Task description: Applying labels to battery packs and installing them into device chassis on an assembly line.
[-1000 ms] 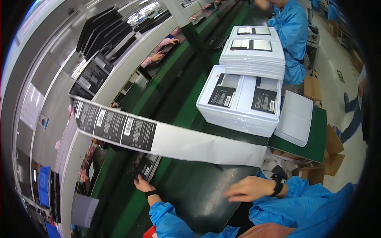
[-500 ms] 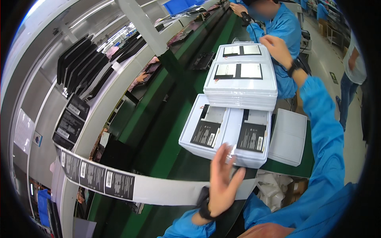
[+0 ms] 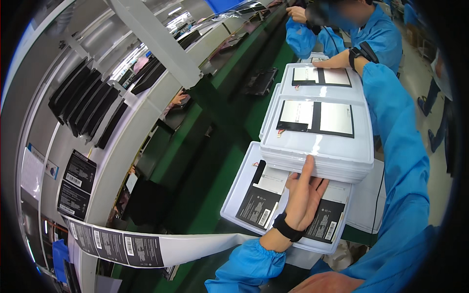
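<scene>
My left hand [image 3: 304, 205] grips the near edge of a stack of white plastic trays [image 3: 317, 167], thumb on the rim and fingers underneath. At the far edge of the same stack is my right hand [image 3: 337, 61], its fingers partly hidden behind the trays. The top tray holds two flat silver-and-black battery packs, a near one [image 3: 337, 118] and a far one [image 3: 337, 76]. Below the stack, partly covered by it and my left hand, lies another white tray [image 3: 234, 195]. In it, a left battery pack [image 3: 254, 205] and a right one [image 3: 320, 222] carry black labels.
A strip of black labels on white backing [image 3: 195, 249] curves in from the left. Several black panels [image 3: 88, 102] stand in a rack beyond the green bench [image 3: 195, 171]. Under the stack's right side lies a white tray [image 3: 366, 215]. A co-worker in blue [image 3: 381, 34] sits at the far end.
My left hand has moved from above the lower tray to the stack's near edge and closed on it. The stack now looks larger and nearer, and my right hand has come down onto its far edge.
</scene>
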